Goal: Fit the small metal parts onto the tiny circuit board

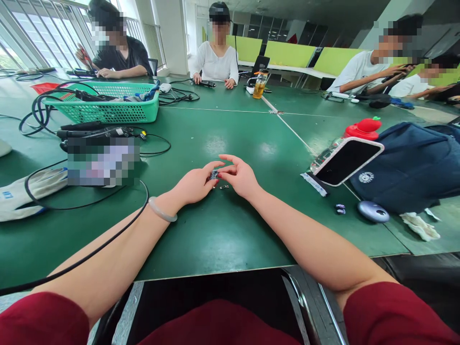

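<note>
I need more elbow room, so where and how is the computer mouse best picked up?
Hold the computer mouse by its two rounded ends, probably best from above and the near side: it lies flat, domed top up, with the blue backpack crowding its far edge.

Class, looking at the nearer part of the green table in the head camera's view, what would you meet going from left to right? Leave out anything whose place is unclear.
White glove, pale bracelet, left hand, small part at the fingertips, right hand, phone, crumpled white thing.
</note>
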The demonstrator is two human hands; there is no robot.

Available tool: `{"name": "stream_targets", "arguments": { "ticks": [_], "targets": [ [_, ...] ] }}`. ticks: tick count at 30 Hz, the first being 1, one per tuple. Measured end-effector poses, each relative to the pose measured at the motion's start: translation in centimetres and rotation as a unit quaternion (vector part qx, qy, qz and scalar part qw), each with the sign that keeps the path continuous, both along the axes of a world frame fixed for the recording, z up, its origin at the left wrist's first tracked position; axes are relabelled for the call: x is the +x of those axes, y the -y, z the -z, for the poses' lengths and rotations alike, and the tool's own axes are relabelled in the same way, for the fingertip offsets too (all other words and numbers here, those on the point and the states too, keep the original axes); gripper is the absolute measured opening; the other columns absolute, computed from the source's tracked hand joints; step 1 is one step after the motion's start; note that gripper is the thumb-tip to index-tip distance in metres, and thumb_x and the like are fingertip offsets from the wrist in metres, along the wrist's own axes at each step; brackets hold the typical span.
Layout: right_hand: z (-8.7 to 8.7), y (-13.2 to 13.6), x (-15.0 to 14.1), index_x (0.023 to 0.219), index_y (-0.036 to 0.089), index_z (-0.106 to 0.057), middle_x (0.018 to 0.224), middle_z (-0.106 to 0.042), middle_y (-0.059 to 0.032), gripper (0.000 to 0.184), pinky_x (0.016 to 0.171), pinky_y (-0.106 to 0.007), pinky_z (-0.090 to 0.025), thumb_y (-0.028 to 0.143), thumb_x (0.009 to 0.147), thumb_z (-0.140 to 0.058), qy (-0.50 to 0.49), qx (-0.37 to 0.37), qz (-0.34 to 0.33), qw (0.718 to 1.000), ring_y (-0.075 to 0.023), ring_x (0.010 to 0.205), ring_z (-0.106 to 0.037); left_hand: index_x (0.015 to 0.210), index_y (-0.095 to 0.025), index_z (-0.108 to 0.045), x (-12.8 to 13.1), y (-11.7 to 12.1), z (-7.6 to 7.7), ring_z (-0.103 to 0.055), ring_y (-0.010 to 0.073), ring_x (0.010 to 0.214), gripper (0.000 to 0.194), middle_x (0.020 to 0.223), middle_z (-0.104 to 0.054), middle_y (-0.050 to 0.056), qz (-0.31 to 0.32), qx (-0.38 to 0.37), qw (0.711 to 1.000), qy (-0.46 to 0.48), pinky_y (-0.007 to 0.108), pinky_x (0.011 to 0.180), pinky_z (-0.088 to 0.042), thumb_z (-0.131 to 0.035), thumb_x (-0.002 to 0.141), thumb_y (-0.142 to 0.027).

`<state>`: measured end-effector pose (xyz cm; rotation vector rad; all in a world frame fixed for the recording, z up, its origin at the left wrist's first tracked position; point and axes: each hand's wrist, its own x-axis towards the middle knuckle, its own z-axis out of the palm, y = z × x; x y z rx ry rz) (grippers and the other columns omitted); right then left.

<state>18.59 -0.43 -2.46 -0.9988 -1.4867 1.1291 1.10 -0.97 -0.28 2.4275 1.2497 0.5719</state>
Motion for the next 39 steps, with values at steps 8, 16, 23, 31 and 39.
{"name": "stream_targets", "arguments": {
  "ticks": [8,16,23,31,39],
  "targets": [
    [-0.47,0.53,-0.18,0.119,0.022,-0.057,0.081,-0.071,0.0003,0.047,0.088,-0.035,-0.052,0.018,0.073,-0.065,0.02,0.027,0.031,0.999,-0.0163,0.083,-0.068,0.138,-0.022,-0.039,0.05,0.1,-0.09,-0.059,0.0179,0.067,0.053,0.072,-0.064,-0.001,0.009,-0.016,0.999,0.048,0.029,0.067,-0.042,-0.047,0.087,-0.032],
    [-0.64,0.7,-0.27,0.111,0.022,-0.06,0.081,-0.071,0.0006,0.039,0.086,-0.035,-0.052,0.014,0.073,-0.062,0.031,0.029,0.043,0.998,-0.0164,0.081,-0.068,0.137,-0.02,-0.04,0.0,0.03,0.04,-0.06,0.0168,0.066,0.053,0.071,-0.066,-0.002,0.012,-0.036,0.997,0.067,0.029,0.068,-0.043,-0.048,0.086,-0.031],
    [-0.57,0.52,-0.22,0.112,0.021,-0.06,0.076,-0.071,0.002,0.042,0.085,-0.035,-0.053,0.013,0.072,-0.064,0.031,0.02,0.044,0.998,-0.0156,0.076,-0.068,0.136,-0.021,-0.041,0.01,-0.02,0.01,-0.063,0.0174,0.072,0.052,0.076,-0.069,-0.002,0.014,-0.048,0.996,0.07,0.03,0.072,-0.044,-0.048,0.085,-0.029],
    [-0.21,0.29,-0.21,0.117,0.021,-0.057,0.079,-0.071,0.0012,0.047,0.088,-0.036,-0.053,0.014,0.071,-0.065,0.031,0.022,0.047,0.998,-0.0162,0.082,-0.069,0.133,-0.022,-0.045,0.07,0.05,-0.12,-0.065,0.0182,0.072,0.05,0.075,-0.07,-0.002,-0.002,-0.028,0.998,0.054,0.031,0.074,-0.046,-0.047,0.084,-0.028],
    [-0.23,0.28,-0.08,0.122,0.02,-0.052,0.082,-0.071,0.0004,0.053,0.086,-0.035,-0.053,0.015,0.071,-0.066,0.03,0.01,0.019,0.999,-0.0161,0.082,-0.068,0.134,-0.023,-0.045,0.01,0.12,-0.27,-0.065,0.0174,0.072,0.05,0.081,-0.071,-0.001,0.012,-0.042,0.997,0.057,0.03,0.071,-0.045,-0.047,0.084,-0.027]
  ]
}}
